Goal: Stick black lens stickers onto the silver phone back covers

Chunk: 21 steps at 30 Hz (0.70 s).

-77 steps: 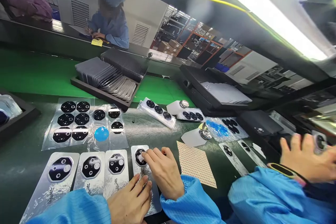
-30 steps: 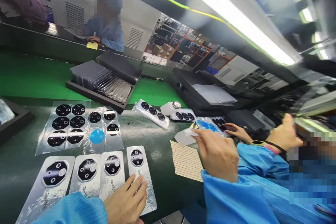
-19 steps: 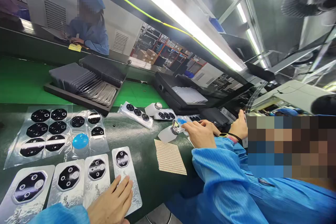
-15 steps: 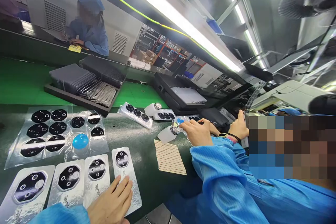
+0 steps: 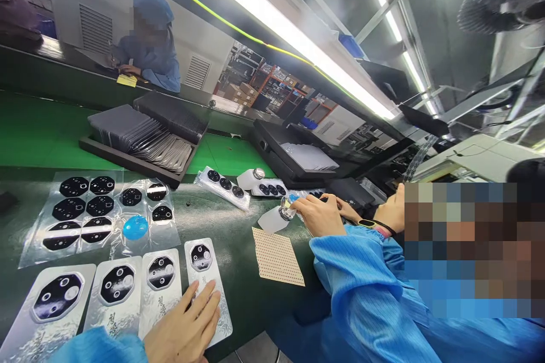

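My left hand [image 5: 185,323] lies palm down at the bottom, fingers a little apart, its fingertips on the rightmost silvery panel [image 5: 219,317]. That panel has a black octagonal camera plate [image 5: 201,257] near its top. Three similar panels stand in a row to its left: one [image 5: 154,306] beside my hand, another [image 5: 128,317], and the largest [image 5: 25,334] at the far left. Behind them are clear film sheets [image 5: 117,238] with several black octagonal pieces and a round blue piece [image 5: 135,227]. My right hand is not in view.
Two white bottles [image 5: 272,220] [image 5: 244,180] and a beige dotted sheet [image 5: 279,258] are right of centre. Black trays [image 5: 179,177] [image 5: 293,173] of thin plates stand behind. At right, a co-worker's blue sleeves [image 5: 357,278] and hands [image 5: 319,215] reach over the bench.
The view has shifted slightly, so the bench items appear a little further right. My left hand rests on the same panel. The co-worker's raised hand is partly out of sight now.
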Tool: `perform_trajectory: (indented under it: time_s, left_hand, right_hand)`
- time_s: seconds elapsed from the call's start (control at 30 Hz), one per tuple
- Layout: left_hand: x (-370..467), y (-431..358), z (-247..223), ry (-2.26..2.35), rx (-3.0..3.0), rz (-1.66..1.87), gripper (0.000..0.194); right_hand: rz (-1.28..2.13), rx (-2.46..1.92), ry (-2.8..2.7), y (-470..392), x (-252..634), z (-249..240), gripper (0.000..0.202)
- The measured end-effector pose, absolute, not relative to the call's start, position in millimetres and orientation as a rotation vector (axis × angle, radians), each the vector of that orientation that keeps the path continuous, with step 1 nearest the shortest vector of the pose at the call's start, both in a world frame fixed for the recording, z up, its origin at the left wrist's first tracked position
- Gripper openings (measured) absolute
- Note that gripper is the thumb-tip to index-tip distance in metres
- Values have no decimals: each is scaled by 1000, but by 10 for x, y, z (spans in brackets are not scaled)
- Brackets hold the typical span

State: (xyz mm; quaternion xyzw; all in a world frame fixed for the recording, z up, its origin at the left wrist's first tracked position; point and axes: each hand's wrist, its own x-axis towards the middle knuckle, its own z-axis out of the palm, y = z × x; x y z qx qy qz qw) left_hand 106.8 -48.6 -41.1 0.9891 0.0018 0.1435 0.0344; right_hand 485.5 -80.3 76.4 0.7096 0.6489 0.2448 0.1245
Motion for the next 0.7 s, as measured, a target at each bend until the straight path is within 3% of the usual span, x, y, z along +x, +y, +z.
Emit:
perform_trajectory:
  time_s: [0.27,0.37,0.57,0.7]
  left_hand:
    - [764,-366,136,-150,3136,463,29]
    - [644,-320,154,-35,2927,451,28]
    - [770,-355,6,621,1830,456,38]
    - [943,-354,34,728,1383,583,35]
  right_hand:
    - [667,2371,1943,-850,4838,877,31]
    - [587,2598,2024,-951,4585,887,28]
    - [-275,2796,2499,-1035,3313,327,29]
    - [-1421,2948,2508,-1013,2656,72,24]
